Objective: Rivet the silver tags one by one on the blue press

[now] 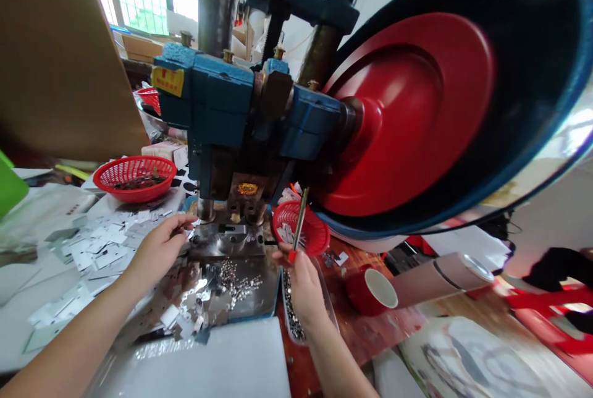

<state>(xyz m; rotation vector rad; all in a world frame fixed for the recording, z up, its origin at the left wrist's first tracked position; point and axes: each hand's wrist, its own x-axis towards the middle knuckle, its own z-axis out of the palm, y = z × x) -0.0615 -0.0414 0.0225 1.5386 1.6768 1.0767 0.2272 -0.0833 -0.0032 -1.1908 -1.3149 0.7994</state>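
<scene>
My left hand (162,246) is at the left end of the steel die block (227,240) on the press, its fingers bent and close together. Whatever they pinch, if anything, is too small to make out. To the right of the die, my right hand (306,287) is closed round the lower, red end of a slim metal rod (301,219) that slants up toward the press. A small flat metal piece (231,229) lies on top of the die. Tiny shiny metal parts (238,283) are scattered on the plate in front of it.
The blue press (217,101) with its red flywheel (417,114) looms above. Flat metal pieces (106,243) cover the left side. Red baskets (134,194) stand left and behind the right hand. A plastic tray (296,330), red cup (370,290) and pink flask (445,277) are right.
</scene>
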